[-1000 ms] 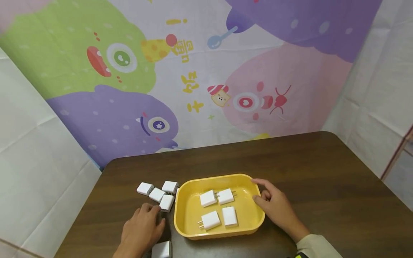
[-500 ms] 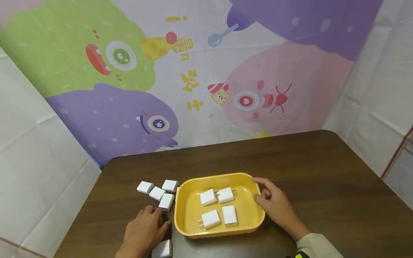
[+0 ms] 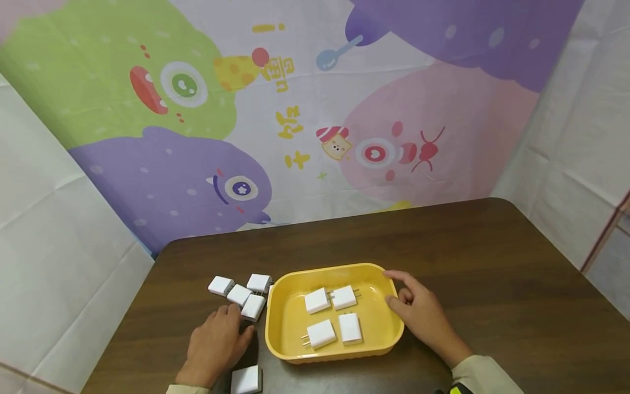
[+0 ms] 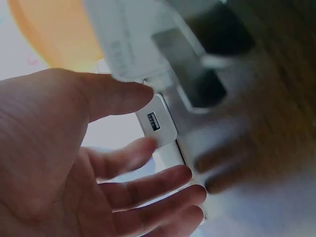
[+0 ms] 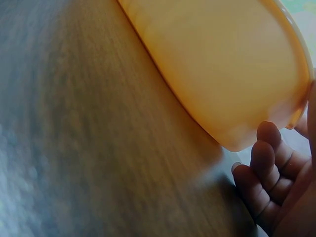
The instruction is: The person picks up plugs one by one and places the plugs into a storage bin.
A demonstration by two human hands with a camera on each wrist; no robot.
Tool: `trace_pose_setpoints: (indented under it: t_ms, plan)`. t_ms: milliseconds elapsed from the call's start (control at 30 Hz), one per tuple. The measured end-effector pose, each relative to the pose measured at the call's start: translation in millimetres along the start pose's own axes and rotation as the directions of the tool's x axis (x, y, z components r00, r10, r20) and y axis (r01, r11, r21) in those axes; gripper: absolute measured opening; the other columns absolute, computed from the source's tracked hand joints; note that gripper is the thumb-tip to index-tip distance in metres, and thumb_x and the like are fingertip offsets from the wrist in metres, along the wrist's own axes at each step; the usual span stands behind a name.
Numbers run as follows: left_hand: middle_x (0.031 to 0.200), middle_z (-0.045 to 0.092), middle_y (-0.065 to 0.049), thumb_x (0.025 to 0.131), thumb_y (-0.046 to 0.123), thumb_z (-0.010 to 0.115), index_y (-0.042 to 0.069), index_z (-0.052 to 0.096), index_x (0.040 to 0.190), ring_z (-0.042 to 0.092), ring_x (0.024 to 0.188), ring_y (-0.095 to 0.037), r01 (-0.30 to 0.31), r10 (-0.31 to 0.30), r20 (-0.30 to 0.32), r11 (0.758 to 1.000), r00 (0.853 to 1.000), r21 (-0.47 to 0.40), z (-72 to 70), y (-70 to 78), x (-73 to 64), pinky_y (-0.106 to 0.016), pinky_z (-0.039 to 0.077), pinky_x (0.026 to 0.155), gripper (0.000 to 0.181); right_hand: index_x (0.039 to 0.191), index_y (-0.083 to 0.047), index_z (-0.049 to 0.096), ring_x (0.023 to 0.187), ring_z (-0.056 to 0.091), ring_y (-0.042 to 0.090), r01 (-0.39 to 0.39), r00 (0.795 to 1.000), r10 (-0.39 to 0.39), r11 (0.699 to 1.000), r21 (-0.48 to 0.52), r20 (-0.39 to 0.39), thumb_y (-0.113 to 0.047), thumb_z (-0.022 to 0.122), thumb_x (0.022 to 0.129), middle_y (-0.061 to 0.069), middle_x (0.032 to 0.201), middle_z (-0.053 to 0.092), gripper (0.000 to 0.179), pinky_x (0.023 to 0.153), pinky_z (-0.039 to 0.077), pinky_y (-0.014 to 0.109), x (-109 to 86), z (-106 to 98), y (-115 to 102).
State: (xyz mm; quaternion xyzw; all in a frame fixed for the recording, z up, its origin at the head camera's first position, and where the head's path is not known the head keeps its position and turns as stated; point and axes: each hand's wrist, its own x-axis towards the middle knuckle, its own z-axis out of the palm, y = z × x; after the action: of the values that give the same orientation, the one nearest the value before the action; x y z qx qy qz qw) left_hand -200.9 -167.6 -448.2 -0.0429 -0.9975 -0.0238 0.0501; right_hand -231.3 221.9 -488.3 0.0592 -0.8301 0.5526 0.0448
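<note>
My left hand (image 3: 215,342) is on the table just in front of a loose group of white charger plugs, its fingers loosely bent. In the left wrist view, a white charger plug (image 4: 159,123) with a USB port lies close to its thumb and index fingertips; whether they touch it is unclear. My right hand (image 3: 423,312) holds the right end of a yellow plastic basin (image 3: 334,357), with the thumb over the rim and the other fingers outside. Several white charger plugs (image 3: 320,334) with metal prongs lie spread on the basin's floor.
A single charger plug (image 3: 246,380) lies on the brown table (image 3: 472,246) below the left hand. Another, partly hidden, sits against the basin's left wall. A cartoon-printed cloth (image 3: 305,197) hangs behind the table, and pale cloth (image 3: 54,230) lines the sides.
The left hand has shifted slightly, drawing its fingertips a little back from the nearest charger plug. The right hand and the basin stay where they were.
</note>
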Motion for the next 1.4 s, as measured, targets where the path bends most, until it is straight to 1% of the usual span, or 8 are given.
trace_pose_setpoints:
  t_ms: [100, 233, 567, 833, 967, 1067, 1267, 1400]
  plan:
    - [0.084, 0.061, -0.014, 0.083, 0.037, 0.076, 0.004, 0.054, 0.092, 0.063, 0.079, -0.036, 0.001, -0.002, -0.043, 1.0, 0.999, -0.018, 0.3, 1.9, 2.9, -0.054, 0.05, 0.058, 0.041, 0.13, -0.021, 0.061, 0.051, 0.037, 0.008, 0.009, 1.0, -0.009, 1.0, -0.003, -0.007, -0.009, 0.071, 0.089, -0.002, 0.063, 0.041, 0.044, 0.047, 0.032, 0.023, 0.9, -0.3, 0.7]
    - [0.08, 0.058, -0.012, 0.085, 0.042, 0.075, 0.006, 0.051, 0.091, 0.062, 0.076, -0.035, 0.001, -0.003, -0.069, 1.0, 0.998, -0.03, 2.5, 4.9, 6.5, -0.053, 0.049, 0.056, 0.044, 0.129, -0.021, 0.062, 0.051, 0.038, 0.008, 0.012, 1.0, -0.012, 1.0, -0.012, -0.01, -0.009, 0.071, 0.088, -0.002, 0.063, 0.041, 0.044, 0.048, 0.032, 0.023, 1.0, -0.4, 1.3]
    - [0.074, 0.059, -0.012, 0.085, 0.038, 0.077, 0.008, 0.053, 0.085, 0.062, 0.067, -0.034, -0.026, 0.023, -0.168, 0.999, 0.986, -0.018, 8.9, 5.6, 11.8, -0.052, 0.047, 0.05, 0.039, 0.13, -0.024, 0.061, 0.051, 0.037, 0.008, -0.006, 1.0, 0.006, 1.0, -0.001, 0.008, -0.01, 0.071, 0.089, -0.001, 0.062, 0.043, 0.044, 0.047, 0.032, 0.023, -1.4, 0.6, -0.1]
    - [0.065, 0.057, -0.006, 0.079, 0.031, 0.079, 0.011, 0.053, 0.08, 0.061, 0.057, -0.032, -0.021, 0.018, -0.186, 1.0, 0.982, -0.016, 8.2, 4.2, 11.6, -0.05, 0.043, 0.044, 0.032, 0.131, -0.022, 0.061, 0.049, 0.036, 0.008, 0.014, 1.0, -0.014, 1.0, -0.004, 0.006, -0.009, 0.07, 0.089, -0.002, 0.061, 0.041, 0.045, 0.047, 0.031, 0.022, -0.6, -0.5, -1.0]
    - [0.067, 0.057, -0.009, 0.076, 0.028, 0.077, 0.007, 0.053, 0.086, 0.06, 0.058, -0.032, -0.017, 0.017, -0.173, 1.0, 0.985, -0.001, 7.0, 2.8, 11.6, -0.05, 0.043, 0.045, 0.034, 0.131, -0.022, 0.061, 0.049, 0.036, 0.008, 0.015, 1.0, -0.015, 1.0, -0.006, 0.005, -0.009, 0.07, 0.089, -0.002, 0.061, 0.041, 0.045, 0.046, 0.031, 0.022, 0.4, -0.9, -1.1]
    - [0.071, 0.057, -0.011, 0.077, 0.03, 0.078, 0.005, 0.052, 0.09, 0.061, 0.062, -0.034, -0.025, 0.025, -0.172, 1.0, 0.985, 0.001, 7.9, 2.3, 11.9, -0.051, 0.044, 0.046, 0.039, 0.131, -0.022, 0.061, 0.049, 0.036, 0.008, 0.016, 1.0, -0.016, 1.0, -0.012, 0.002, -0.009, 0.07, 0.089, -0.002, 0.061, 0.041, 0.045, 0.046, 0.031, 0.022, 0.3, -0.9, -0.6]
    - [0.072, 0.059, -0.012, 0.078, 0.028, 0.081, 0.006, 0.051, 0.085, 0.061, 0.062, -0.035, -0.062, 0.06, -0.23, 0.998, 0.971, -0.002, 10.1, 2.2, 10.8, -0.051, 0.044, 0.045, 0.038, 0.13, -0.023, 0.061, 0.049, 0.036, 0.008, 0.024, 1.0, -0.023, 1.0, -0.015, 0.004, -0.01, 0.071, 0.089, -0.002, 0.061, 0.041, 0.045, 0.046, 0.031, 0.022, -0.6, -1.2, -0.9]
    - [0.07, 0.059, -0.011, 0.077, 0.027, 0.082, 0.007, 0.051, 0.086, 0.061, 0.061, -0.034, -0.06, 0.057, -0.247, 0.998, 0.967, -0.005, 10.0, 2.0, 9.7, -0.051, 0.044, 0.044, 0.038, 0.131, -0.022, 0.061, 0.049, 0.036, 0.008, 0.019, 1.0, -0.019, 1.0, -0.006, 0.011, -0.009, 0.071, 0.089, -0.002, 0.061, 0.041, 0.045, 0.046, 0.031, 0.023, -0.7, -1.2, -1.5]
